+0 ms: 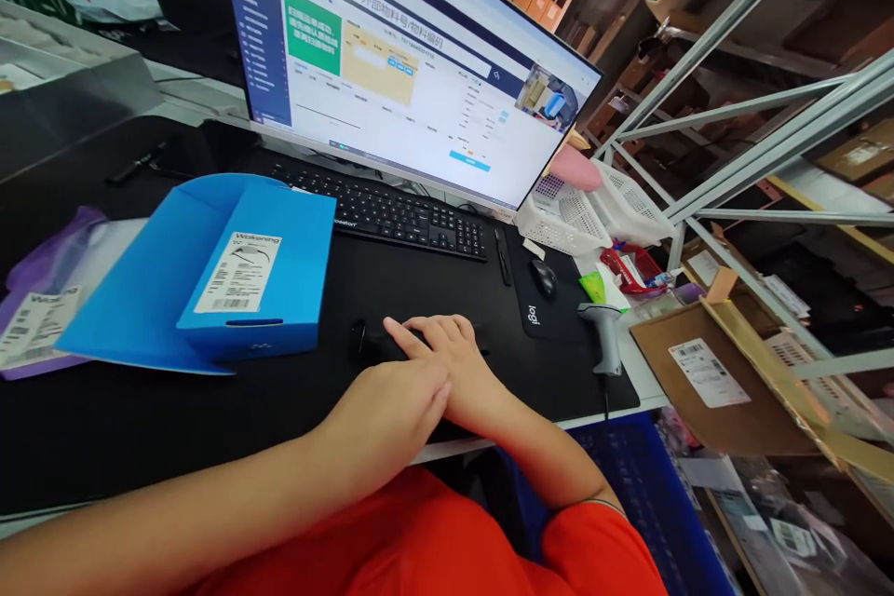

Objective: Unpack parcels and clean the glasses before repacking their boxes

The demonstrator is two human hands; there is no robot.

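Observation:
My hands meet over the black desk mat, in front of the keyboard. My left hand (391, 400) is closed, its knuckles up and its fingertips hidden; what it may hold does not show. My right hand (457, 363) touches it and lies palm down, fingers stretched out over a dark object (373, 345). Most of that object is covered and blends into the mat, so its kind is unclear. Left of my hands sits a blue box (300, 251) with its flap folded out, bearing a white label (238, 272) that pictures glasses.
A monitor (419, 140) and keyboard (412, 214) stand behind. To the right are a mouse (543, 279), a barcode scanner (607, 345), white baskets (562, 209) and a cardboard box (726, 382) by metal shelving. A purple-edged package (42, 335) lies at left.

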